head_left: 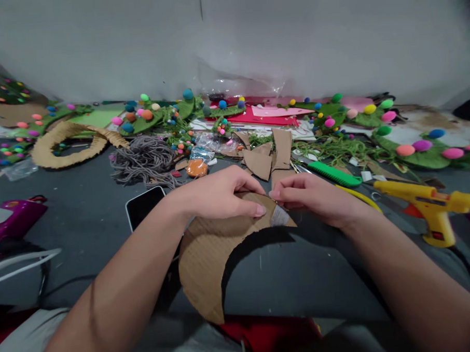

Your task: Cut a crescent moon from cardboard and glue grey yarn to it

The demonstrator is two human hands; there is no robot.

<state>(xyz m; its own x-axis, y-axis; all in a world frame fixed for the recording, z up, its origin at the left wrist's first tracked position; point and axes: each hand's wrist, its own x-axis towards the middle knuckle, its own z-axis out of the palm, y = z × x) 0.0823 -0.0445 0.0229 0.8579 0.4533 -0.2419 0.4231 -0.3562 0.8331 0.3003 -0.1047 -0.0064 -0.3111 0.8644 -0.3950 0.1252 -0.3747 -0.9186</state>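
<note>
My left hand grips a brown cardboard crescent, thumb on top and fingers over its upper edge. The crescent is tilted above the dark table, one pointed end toward me, the other toward the right. Near the right tip sits a pale, printed-looking patch. My right hand is closed in a pinch at the outer edge beside that patch; its fingertips touch the cardboard there. Beyond my hands lie cut cardboard scraps.
A yellow glue gun and a green-handled cutter lie right. Left are a phone, grey yarn, a wrapped ring and a purple tool. Green pieces with coloured pompoms line the back.
</note>
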